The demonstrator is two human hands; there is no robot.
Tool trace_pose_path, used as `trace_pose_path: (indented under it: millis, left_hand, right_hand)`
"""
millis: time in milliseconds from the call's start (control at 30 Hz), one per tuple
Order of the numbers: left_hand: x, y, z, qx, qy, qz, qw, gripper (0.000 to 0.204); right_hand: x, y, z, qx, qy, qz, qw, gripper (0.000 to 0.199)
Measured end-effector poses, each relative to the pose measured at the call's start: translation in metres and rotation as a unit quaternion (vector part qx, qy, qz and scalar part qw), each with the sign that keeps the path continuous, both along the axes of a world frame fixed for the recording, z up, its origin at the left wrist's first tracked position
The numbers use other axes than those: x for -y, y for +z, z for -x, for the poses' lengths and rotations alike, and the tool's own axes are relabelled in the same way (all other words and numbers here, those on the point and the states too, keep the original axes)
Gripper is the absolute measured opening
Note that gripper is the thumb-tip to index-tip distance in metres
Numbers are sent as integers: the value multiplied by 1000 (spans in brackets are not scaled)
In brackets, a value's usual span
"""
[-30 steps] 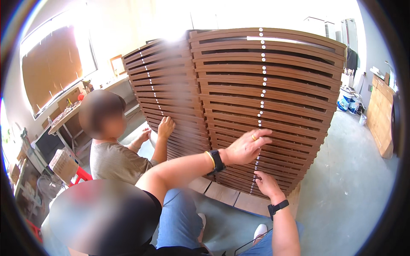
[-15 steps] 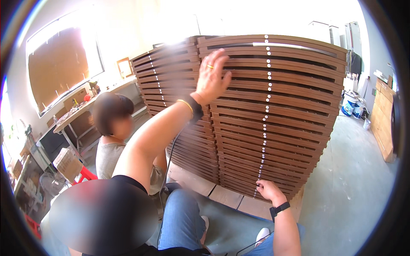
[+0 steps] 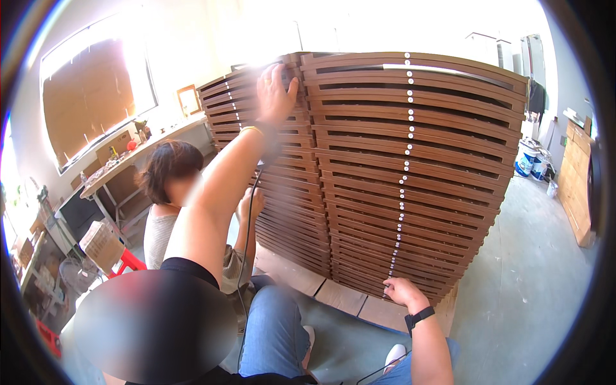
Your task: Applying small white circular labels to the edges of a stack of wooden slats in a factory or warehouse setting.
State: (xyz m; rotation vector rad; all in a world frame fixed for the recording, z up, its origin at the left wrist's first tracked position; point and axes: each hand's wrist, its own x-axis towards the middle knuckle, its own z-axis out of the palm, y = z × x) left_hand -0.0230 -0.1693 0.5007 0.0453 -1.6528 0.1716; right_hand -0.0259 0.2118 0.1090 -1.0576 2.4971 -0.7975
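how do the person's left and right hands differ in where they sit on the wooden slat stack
The left hand is raised high, arm stretched out, palm pressed flat near the top corner of the slat stack. The right hand is low, fingers curled at the bottom slats beside the line of white dots. The left wrist wears a yellow band, the right a black one. Both touch the stack bare.

At frame centre stands a tall stack of brown wooden slats (image 3: 398, 173). The left hand (image 3: 276, 96) presses flat near its top corner, upper centre; the right hand (image 3: 403, 292) touches its bottom edge, lower right. A co-worker (image 3: 173, 205) crouches at left, one hand (image 3: 250, 205) on the stack.
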Motion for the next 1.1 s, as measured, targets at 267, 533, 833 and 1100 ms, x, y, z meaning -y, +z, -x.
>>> trace_pose_path:
  millis: [267, 533, 833, 1100]
  left_hand:
    - [8, 2, 4, -6, -47, 0, 999, 40]
    - [11, -10, 5, 7, -60, -3, 998, 39]
    - [7, -17, 4, 4, -52, -25, 998, 36]
    - [7, -16, 2, -5, -79, -1, 997, 33]
  right_hand:
    - [2, -2, -1, -5, 12, -6, 1000, 31]
    - [4, -7, 1, -15, 26, -7, 1000, 30]
    - [5, -7, -1, -10, 16, -13, 1000, 32]
    - [7, -7, -3, 1, 15, -17, 1000, 32]
